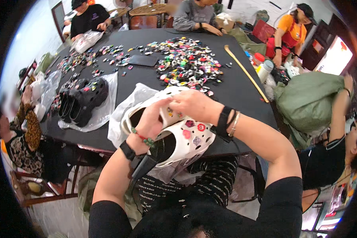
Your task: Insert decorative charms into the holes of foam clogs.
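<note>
white clog held over the table edge, charms going on

the person holds a white clog point(186, 139) between both hands at the near edge of the black table point(242, 91), partly above their lap. the left hand point(148, 125) wraps the shoe's side near the heel opening, its fingers closed around the rim. the right hand point(194, 105) sits on top of the upper, fingers pinched narrow against the shoe; whether a small charm sits between them cannot be told, since the hand hides the spot. several small charms point(192, 129), pink and red among them, already show on the toe part. a second white clog point(166, 93) lies just behind, resting on a clear plastic bag point(127, 105).

further back a big heap of loose charms point(186, 63) spreads over the middle of the table. a pair of black clogs point(83, 101) sits on another bag to the left, and a long wooden stick point(246, 73) lies slanted on the right. other people work around the table.

as a judgement: the shoe hangs half off the table, so a loosened left grip could drop it to the lap or floor. a charm pressed at a slant may not seat in its hole and could pop out and be lost underfoot. the slick bag could also slide and carry the second clog over the edge.
</note>
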`<control>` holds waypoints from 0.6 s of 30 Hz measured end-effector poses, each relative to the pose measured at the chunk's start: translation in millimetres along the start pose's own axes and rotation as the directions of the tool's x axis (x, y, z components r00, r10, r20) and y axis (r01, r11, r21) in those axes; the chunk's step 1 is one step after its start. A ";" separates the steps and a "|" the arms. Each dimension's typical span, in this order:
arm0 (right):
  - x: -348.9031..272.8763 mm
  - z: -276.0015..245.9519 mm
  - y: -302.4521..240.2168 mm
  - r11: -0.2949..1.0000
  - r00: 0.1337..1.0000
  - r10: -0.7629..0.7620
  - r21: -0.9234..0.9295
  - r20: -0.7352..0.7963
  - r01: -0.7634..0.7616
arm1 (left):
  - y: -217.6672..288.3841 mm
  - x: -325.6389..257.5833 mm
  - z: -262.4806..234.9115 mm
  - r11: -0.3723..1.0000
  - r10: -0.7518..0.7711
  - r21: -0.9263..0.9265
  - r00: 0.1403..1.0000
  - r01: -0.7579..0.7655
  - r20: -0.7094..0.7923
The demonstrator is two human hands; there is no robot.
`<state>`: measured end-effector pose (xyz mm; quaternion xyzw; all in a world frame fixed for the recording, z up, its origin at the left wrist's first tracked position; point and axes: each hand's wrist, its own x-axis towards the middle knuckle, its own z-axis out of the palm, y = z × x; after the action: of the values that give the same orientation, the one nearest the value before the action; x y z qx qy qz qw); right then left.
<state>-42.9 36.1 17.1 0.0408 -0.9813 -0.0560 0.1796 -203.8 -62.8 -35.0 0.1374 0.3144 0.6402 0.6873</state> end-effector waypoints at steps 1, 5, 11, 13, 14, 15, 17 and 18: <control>1.2 -6.1 -0.8 0.995 0.997 0.071 0.065 0.030 -0.073 | -2.8 0.9 -0.5 1.000 -0.015 -0.009 0.999 0.015 -0.041; 2.4 -10.5 4.8 0.985 0.991 0.133 0.104 0.033 -0.136 | -1.8 4.1 0.9 0.994 0.042 0.102 0.999 -0.040 -0.023; 1.8 -12.4 8.4 0.989 0.996 -0.071 -0.125 0.049 0.076 | 4.8 -3.6 19.1 0.977 0.110 0.199 0.975 -0.072 -0.192; 4.5 -11.9 9.1 0.996 0.995 -0.031 -0.082 0.095 0.039 | 4.1 2.7 6.2 0.986 0.071 0.162 0.986 -0.046 -0.152; 5.9 -12.0 9.7 0.999 0.989 0.012 -0.043 0.144 -0.006 | 4.3 3.5 4.1 0.992 0.029 0.127 0.994 -0.016 -0.106; 7.8 -13.4 11.4 0.999 0.989 0.011 -0.040 0.144 -0.005 | 3.3 4.1 2.6 0.992 0.029 0.126 0.994 -0.015 -0.109; 13.3 -18.1 15.3 0.999 0.968 -0.033 0.042 0.247 0.023 | 1.4 3.1 2.6 0.992 -0.019 0.121 0.996 0.029 -0.084; 15.4 -18.9 16.0 0.999 0.959 -0.037 0.020 0.279 0.033 | 1.5 1.7 4.0 0.992 -0.019 0.121 0.996 0.030 -0.088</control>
<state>-51.5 48.7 42.1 0.0513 -0.9963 -0.0571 0.0378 -202.6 -60.1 -31.5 0.1472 0.3842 0.6168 0.6710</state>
